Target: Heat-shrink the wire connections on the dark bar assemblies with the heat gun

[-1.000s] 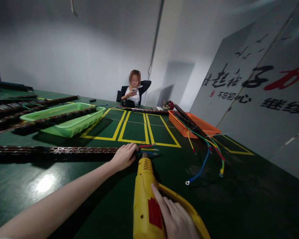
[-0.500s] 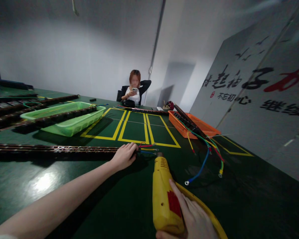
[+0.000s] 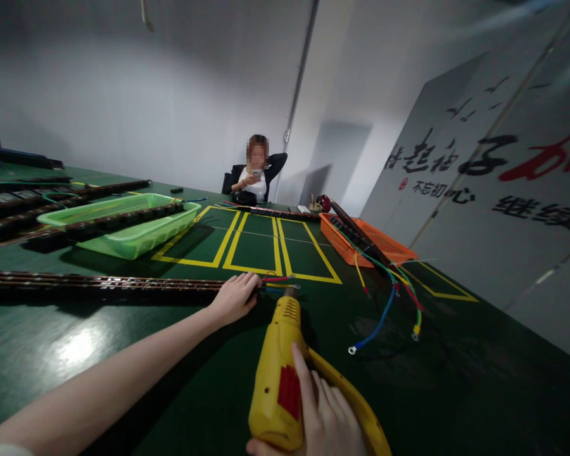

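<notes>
Heat gun [image 3: 273, 386] in right hand [image 3: 330, 415], nozzle just by short wires [image 3: 278, 278].
Right fingers wrapped round it; left hand [image 3: 236, 299] gripping dark bar [image 3: 123, 285] near wired end. Nozzle hides blue wire's tip. Green basket [image 3: 135, 244] beyond bar; orange basket [image 3: 389, 240] right, longer wires [image 3: 386, 310] trailing.

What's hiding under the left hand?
The left hand lies over the long dark bar; red, yellow and blue wires poke out past the fingers. The part beneath the palm is covered, so unseen.

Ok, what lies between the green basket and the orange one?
In the head view, yellow outlines mark the table there, with a dark strip farther back.
</notes>
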`<state>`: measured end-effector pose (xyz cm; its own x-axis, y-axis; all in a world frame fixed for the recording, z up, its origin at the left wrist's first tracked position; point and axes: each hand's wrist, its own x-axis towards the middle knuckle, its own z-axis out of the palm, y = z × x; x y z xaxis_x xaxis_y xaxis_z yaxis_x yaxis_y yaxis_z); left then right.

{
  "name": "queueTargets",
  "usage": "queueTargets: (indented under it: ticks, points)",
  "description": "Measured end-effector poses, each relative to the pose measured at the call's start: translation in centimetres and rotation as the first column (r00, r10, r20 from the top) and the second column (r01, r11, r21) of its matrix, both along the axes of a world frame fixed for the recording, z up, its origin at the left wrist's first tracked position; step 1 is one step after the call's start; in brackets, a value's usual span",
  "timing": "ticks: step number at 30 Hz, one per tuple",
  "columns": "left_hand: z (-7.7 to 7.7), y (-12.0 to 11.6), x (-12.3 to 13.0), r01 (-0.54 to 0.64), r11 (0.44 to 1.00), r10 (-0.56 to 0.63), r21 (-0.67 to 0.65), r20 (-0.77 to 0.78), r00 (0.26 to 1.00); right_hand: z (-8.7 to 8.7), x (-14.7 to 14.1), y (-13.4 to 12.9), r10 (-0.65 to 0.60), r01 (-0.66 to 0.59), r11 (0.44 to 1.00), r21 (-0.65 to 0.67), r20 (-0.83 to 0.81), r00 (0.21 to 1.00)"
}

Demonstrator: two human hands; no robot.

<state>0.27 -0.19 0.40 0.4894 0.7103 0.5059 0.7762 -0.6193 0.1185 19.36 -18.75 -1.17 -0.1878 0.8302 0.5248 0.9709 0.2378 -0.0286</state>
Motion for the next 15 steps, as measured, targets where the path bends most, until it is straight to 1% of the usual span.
queueTargets:
  ticks: [4, 6, 9, 15]
  points:
    - [0.0, 0.0, 0.1, -0.015, 1.0, 0.015, -0.004, -0.003, 1.0, -0.3, -2.0, -0.2, 0.032, -0.034, 0.998, 0.054, 0.046, 0.998]
    - [0.0, 0.0, 0.0, -0.014, 1.0, 0.014, 0.002, 0.002, 1.0, -0.5, -2.5, -0.3, 0.047, -0.054, 0.996, 0.069, 0.11, 0.993]
    - [0.0, 0.0, 0.0, -0.008, 1.0, 0.008, 0.011, 0.007, 1.0, -0.7, -2.6, -0.4, 0.039, -0.053, 0.996, 0.076, 0.182, 0.983]
    - [0.2, 0.0, -0.1, 0.009, 1.0, -0.01, -0.011, -0.006, 1.0, -0.6, -2.0, -0.4, 0.065, -0.069, 0.997, 0.027, 0.132, 0.989]
